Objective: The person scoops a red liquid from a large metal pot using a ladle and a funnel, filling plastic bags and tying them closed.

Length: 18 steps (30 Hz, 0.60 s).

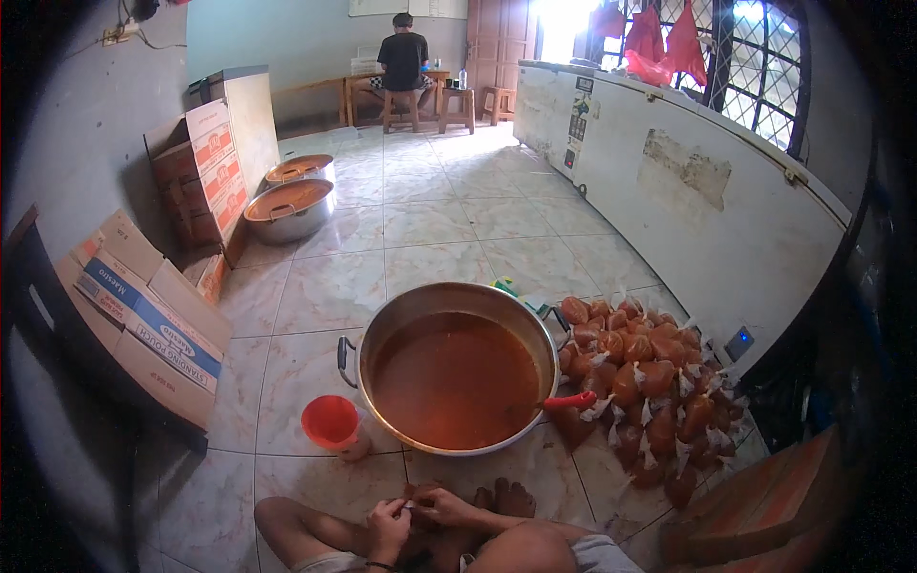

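Observation:
Both of my hands meet low in the view, above my crossed legs. My left hand [388, 526] and my right hand [444, 507] pinch the whitish plastic neck of a small bag [421, 493] with reddish-brown contents, partly hidden by the fingers. Beyond them a large metal pot [458, 450] holds orange-brown liquid [458, 379]; a red handle [569, 400] sticks out over its right rim. A red funnel or cup [332, 421] rests on a pale container at the pot's left. Many tied bags of orange-brown sauce [655, 376] are heaped to the right.
Cartons [154, 315] lean at left, near two metal pots [290, 215] of orange-brown contents. A long white chest freezer [666, 179] lines the right side. A person [402, 57] sits on a stool at the far table. Another carton [759, 494] is at lower right.

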{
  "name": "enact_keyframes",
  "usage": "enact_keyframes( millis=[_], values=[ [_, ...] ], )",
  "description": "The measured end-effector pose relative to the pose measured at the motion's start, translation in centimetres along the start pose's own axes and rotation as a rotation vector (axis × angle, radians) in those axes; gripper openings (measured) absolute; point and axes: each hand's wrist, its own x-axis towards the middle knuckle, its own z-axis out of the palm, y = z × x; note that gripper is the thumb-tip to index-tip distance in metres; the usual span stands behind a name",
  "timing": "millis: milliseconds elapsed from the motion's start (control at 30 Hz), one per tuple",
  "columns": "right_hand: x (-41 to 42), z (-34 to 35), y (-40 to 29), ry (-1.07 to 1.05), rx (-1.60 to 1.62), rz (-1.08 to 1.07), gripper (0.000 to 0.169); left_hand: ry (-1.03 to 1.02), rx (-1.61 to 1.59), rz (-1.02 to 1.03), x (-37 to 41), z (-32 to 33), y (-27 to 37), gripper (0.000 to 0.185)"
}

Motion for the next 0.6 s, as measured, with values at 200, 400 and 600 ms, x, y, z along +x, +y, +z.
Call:
enact_keyframes(
  millis=[200, 400, 600],
  values=[
    [0.0, 0.1, -0.1, -0.003, -0.026, 0.211, 0.026, 0.120, -0.005, -0.103, -0.4, 2.0, 0.0, 0.028],
    [-1.0, -0.1, -0.7, 0.096, 0.038, 0.262, 0.031, 0.102, 0.054, -0.043, -0.8, 2.8, -0.2, 0.026],
    [-0.9, -1.3, 1.3, -0.251, 0.527, 0.570, 0.035, -0.001, 0.076, 0.142, -0.5, 2.9, -1.5, 0.022]
  ],
)
